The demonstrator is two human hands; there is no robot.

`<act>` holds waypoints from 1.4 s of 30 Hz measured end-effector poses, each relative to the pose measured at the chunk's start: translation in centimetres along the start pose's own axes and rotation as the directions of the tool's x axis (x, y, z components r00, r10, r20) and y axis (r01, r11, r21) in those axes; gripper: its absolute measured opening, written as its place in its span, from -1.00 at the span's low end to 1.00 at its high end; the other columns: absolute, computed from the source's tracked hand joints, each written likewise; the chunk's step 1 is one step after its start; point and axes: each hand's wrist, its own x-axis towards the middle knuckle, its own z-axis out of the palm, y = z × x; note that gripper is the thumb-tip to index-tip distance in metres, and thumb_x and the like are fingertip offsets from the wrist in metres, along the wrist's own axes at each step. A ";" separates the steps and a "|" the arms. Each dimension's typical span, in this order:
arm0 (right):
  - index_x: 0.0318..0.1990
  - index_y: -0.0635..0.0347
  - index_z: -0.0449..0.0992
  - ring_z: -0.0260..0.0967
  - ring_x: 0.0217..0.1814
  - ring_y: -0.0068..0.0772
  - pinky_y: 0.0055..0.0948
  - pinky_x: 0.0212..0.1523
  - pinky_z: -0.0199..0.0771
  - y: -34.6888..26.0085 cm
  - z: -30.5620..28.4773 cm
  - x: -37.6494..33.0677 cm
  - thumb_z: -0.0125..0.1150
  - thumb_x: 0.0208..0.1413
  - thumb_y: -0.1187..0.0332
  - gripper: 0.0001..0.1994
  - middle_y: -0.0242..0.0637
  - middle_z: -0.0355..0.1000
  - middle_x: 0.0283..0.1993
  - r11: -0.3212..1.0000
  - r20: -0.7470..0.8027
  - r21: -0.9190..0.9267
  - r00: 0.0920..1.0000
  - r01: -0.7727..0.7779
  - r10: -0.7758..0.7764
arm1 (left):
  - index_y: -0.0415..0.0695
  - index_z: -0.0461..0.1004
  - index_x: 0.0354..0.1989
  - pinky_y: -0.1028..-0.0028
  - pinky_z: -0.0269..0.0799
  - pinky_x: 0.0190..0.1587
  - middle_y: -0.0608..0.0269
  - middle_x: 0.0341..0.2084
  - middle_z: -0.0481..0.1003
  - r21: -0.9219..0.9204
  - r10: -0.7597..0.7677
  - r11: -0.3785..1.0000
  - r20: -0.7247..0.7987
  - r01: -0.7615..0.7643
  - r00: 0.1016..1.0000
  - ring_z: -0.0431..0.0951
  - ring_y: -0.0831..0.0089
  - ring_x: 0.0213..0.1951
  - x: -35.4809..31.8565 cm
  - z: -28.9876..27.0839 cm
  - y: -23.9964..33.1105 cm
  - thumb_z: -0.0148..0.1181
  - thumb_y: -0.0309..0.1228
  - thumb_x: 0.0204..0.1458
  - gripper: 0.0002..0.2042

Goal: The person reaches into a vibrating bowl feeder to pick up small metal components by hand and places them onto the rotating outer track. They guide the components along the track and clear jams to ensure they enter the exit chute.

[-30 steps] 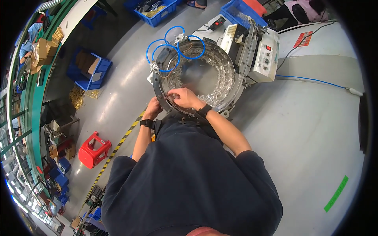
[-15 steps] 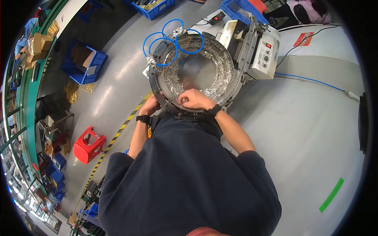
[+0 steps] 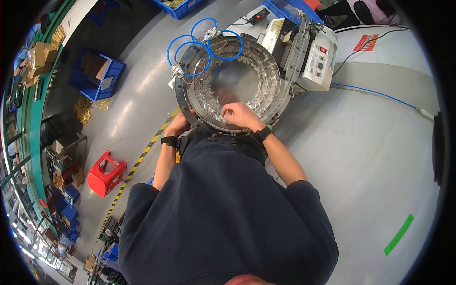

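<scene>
A round vibratory bowl feeder (image 3: 182, 97) stands in front of me, with a ring of small shiny metal parts (image 3: 269, 85) lying around its inner floor. Over the near side of the bowl, my right hand (image 3: 241, 115) has its fingers curled together in a pinch. Whatever is between those fingertips is too small to make out. At the bowl's near left outer edge, my left hand (image 3: 179, 124) rests by the rim, its fingers mostly hidden. Blue coiled air tubes (image 3: 209, 47) loop above the far left rim.
A control box (image 3: 317, 64) with a red switch and knobs adjoins the feeder's right side. On the floor to the left are a blue crate (image 3: 111, 78), a red stool (image 3: 107, 175) and yellow-black tape (image 3: 142, 160). A person in pink (image 3: 377, 12) is at the far right.
My right hand has moved slightly right and away from the near rim, its fingers still curled. My left hand stays at the left rim. The whole view has shifted a little.
</scene>
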 end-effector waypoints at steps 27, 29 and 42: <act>-0.28 0.20 0.59 0.49 -0.39 -0.23 -0.32 -0.31 0.45 -0.2 2.8 -0.6 0.15 -0.09 0.39 -0.79 -0.20 0.50 -0.48 0.997 0.069 0.079 0.997 0.021 -0.026 | -0.18 0.51 -0.35 0.60 0.19 -0.53 0.41 -0.55 0.43 0.344 0.075 0.932 0.133 -0.117 0.988 0.36 0.64 -0.56 -0.9 1.0 -0.1 0.04 -0.52 0.05 -0.89; -0.29 0.16 0.59 0.49 -0.40 -0.12 -0.25 -0.33 0.46 -0.8 3.1 0.0 0.13 -0.09 0.38 -0.80 -0.15 0.51 -0.48 0.993 -0.006 0.122 1.000 0.004 -0.004 | -0.18 0.52 -0.32 0.60 0.21 -0.51 0.40 -0.54 0.44 0.345 0.061 0.934 0.109 -0.095 0.992 0.38 0.64 -0.54 -0.1 0.0 -1.7 0.03 -0.52 0.05 -0.88; -0.14 0.14 0.51 0.45 -0.17 -0.02 -0.17 -0.19 0.48 -4.6 4.9 6.1 0.20 -0.10 0.41 -0.71 -0.12 0.48 -0.31 0.980 -0.338 -0.067 0.920 0.186 -0.197 | -0.17 0.53 -0.23 0.60 0.24 -0.50 0.42 -0.49 0.45 0.183 0.219 0.961 -0.046 -0.207 0.975 0.39 0.65 -0.50 -0.7 0.2 -0.2 0.03 -0.51 0.10 -0.85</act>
